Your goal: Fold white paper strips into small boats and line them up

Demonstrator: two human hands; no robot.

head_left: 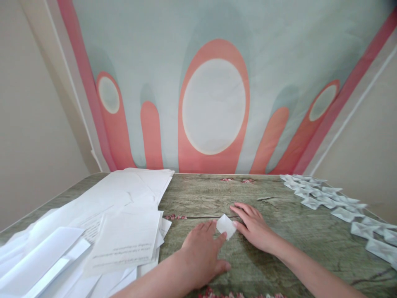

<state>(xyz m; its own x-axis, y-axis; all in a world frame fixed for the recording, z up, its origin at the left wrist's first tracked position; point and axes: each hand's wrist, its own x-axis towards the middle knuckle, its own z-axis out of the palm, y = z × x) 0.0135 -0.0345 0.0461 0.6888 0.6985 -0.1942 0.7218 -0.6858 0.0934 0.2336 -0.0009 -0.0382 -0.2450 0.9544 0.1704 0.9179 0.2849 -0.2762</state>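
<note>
A small folded white paper square [226,226] lies on the wood-patterned tabletop, turned so that one corner points away from me. My left hand [203,250] rests flat at its left side, fingers spread, with a fingertip on the paper's lower left edge. To the right is my right hand [254,227], its fingers stretched out and apart. The right thumb touches or nearly touches the paper's right corner, while the other fingers reach past it over the table. Neither hand is closed around anything.
Loose white sheets, some printed, form a broad pile [124,240] on the left, with folded paper strips [46,260] on top. Several folded paper pieces [345,214] stand in rows along the right edge. Behind the table [198,190] hangs a patterned backdrop [169,136].
</note>
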